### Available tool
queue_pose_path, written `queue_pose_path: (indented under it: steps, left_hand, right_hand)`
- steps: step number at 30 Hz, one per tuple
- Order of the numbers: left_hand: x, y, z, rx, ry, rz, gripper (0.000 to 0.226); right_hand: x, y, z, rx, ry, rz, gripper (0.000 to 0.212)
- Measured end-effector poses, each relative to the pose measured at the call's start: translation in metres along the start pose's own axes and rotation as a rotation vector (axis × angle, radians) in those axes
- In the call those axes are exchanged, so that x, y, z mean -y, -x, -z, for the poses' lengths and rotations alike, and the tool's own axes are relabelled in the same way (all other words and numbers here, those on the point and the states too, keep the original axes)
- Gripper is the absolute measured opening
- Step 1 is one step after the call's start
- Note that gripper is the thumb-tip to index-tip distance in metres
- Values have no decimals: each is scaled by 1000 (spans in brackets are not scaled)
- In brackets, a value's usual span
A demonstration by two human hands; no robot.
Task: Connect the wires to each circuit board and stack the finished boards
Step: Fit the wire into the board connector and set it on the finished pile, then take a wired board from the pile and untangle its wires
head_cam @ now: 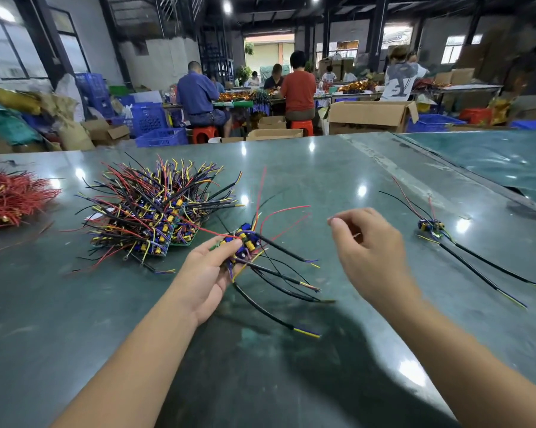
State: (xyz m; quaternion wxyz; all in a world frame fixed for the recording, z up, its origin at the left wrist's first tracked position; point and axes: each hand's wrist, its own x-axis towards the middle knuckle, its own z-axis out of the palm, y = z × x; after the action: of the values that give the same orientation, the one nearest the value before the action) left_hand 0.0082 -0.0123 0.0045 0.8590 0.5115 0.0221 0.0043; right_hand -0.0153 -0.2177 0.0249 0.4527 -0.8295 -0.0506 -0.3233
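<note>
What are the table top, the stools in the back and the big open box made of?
Table top: probably a smooth, glossy green mat or coating; ceiling lamps mirror in it. Stools: likely moulded plastic, from the even bright red-orange colour. Open box: brown cardboard, matt, with folded flaps.

Round ceiling lamps point(227, 7) at the top of the frame light the hall evenly, with extra daylight from the open doorway point(268, 54) at upper centre and windows at both upper edges. The glossy green table point(291, 381) mirrors the lamps as white glare spots. A soft dark shadow lies lower centre. Straight lines bend toward the edges; the distant background is slightly soft.
</note>
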Motion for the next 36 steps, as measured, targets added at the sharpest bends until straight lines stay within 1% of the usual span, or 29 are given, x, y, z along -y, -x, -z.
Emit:
queue_pose_path:
  steps: [2,3,4,5,6,7,8,9,11,12,14,16,18,20,21,23,24,25,27,29,33,36]
  left_hand:
    - [1,3,-4,78,29,9,13]
    - [3,4,-5,121,41,23,13]
    - [4,6,-7,165,54,43,16]
    - [5,7,-9,205,62,64,20]
    - [6,8,-10,234,62,77,22]
    - [8,9,-11,253,58,80,23]
    - [9,9,-12,266,50,76,25]
    - [11,9,-13,275,37,74,27]
    - [14,10,-13,284,-6,82,30]
    - [16,11,-13,287,-37,88,27]
    - [18,13,-13,290,-121,100,20]
    - [19,13,-13,272,-164,89,16]
    - [19,12,-13,247,-142,75,15]
    - [20,11,-13,238,-148,71,17]
    - [20,12,-13,246,-165,71,19]
    - [21,12,-13,271,-200,72,21]
    - [21,13,-12,285,-216,72,21]
    - [21,13,-12,300,-231,72,20]
    - [22,13,-11,333,-252,74,17]
    - [21,14,-11,364,-257,69,17]
    - [15,16,-10,428,-252,31,20]
    - [13,18,-10,447,-248,20,23]
  right_hand:
    - [-10,-4,-1,121,6,-152,15]
    - [-15,-4,-4,184,-26,-265,21]
    - [-20,-3,-7,214,-118,-392,32]
    - [-22,-2,-11,216,-258,-526,42]
    - [-23,-2,-13,216,-400,-647,46]
    - [-23,-2,-13,229,-541,-741,44]
    - [-24,-3,-13,276,-664,-795,38]
    - [-23,-4,-11,363,-741,-813,30]
    - [-18,-1,-9,566,-801,-763,17]
    - [-17,1,-9,633,-820,-719,16]
    - [-15,4,-9,699,-824,-612,18]
    - [-15,4,-10,686,-836,-577,17]
    - [-18,5,-12,643,-882,-645,13]
    - [-22,6,-14,664,-904,-662,7]
    - [-23,6,-14,688,-923,-657,10]
    - [-25,8,-14,724,-960,-661,29]
    - [-25,8,-14,747,-947,-649,33]
    - [-25,9,-14,776,-911,-621,34]
    - [-24,9,-14,820,-826,-552,29]
    - [-25,9,-13,818,-799,-504,26]
    - [-23,10,-10,831,-788,-432,45]
    - [-24,10,-9,854,-793,-429,47]
